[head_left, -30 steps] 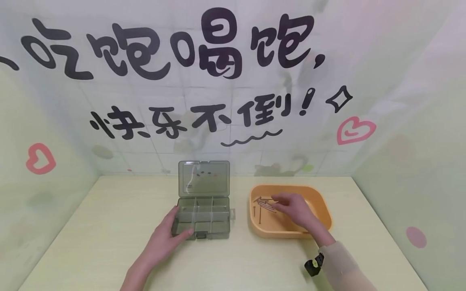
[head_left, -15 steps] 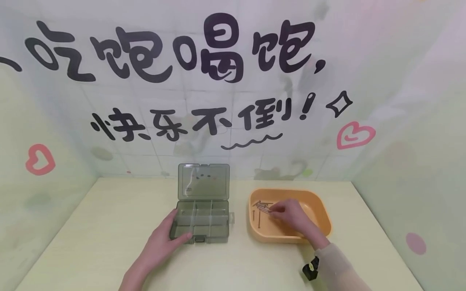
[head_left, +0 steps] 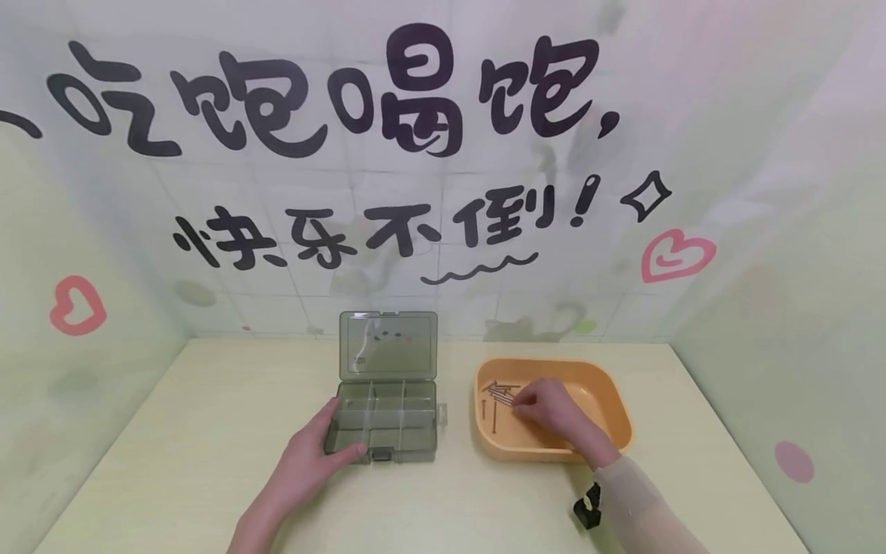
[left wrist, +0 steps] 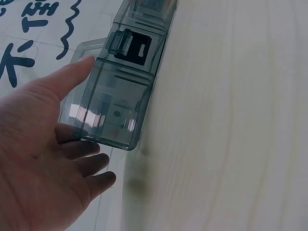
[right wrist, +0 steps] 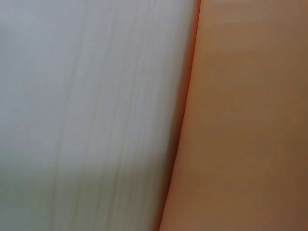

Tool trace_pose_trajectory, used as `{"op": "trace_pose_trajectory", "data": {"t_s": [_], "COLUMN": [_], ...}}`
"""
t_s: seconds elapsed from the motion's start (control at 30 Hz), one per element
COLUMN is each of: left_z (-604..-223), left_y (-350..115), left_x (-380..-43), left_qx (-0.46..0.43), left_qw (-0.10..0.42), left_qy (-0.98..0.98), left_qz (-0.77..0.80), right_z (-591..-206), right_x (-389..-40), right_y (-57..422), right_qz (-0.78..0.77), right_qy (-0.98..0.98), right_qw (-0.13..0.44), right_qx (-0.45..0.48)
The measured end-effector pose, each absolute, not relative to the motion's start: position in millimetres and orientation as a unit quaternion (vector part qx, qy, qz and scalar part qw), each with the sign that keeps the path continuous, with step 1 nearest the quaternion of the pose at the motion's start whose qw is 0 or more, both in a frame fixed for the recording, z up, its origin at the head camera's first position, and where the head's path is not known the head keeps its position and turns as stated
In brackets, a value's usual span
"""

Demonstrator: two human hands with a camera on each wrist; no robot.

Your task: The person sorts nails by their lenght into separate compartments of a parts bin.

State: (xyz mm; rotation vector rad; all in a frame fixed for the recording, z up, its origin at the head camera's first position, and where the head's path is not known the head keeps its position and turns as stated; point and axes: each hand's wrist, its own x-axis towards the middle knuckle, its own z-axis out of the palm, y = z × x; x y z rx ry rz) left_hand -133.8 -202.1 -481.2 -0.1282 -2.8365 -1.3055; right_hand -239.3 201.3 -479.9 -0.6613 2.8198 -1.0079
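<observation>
Closer to the nails (head_left: 501, 395) than a second ago, the right hand (head_left: 554, 408) has its thumb and fingers drawn together, pinching at their ends; how many it grips cannot be told. The nails lie scattered at the left end of an orange tray (head_left: 605, 400), lower right of centre. At lower left of centre, the left hand (head_left: 311, 454) holds a grey see-through compartment box (head_left: 418, 438), thumb on its near edge, forefinger at its left side, other fingers loose. Its lid (head_left: 388, 354) stands open. Black lettering (head_left: 401, 140) fills the wall above.
</observation>
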Motion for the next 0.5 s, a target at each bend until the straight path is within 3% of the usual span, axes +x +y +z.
{"op": "trace_pose_trajectory", "data": {"t_s": [0.5], "left_z": [-480.7], "left_y": [-201.2], "left_x": [-134.5], "left_qx": [-0.03], "left_qw": [0.012], "left_qy": [-0.895], "left_qz": [-0.445], "right_z": [-481.6], "right_x": [-243.0], "right_y": [201.4], "right_qz": [-0.299], "right_qy": [0.919], "right_qw": [0.021], "right_qx": [-0.255]}}
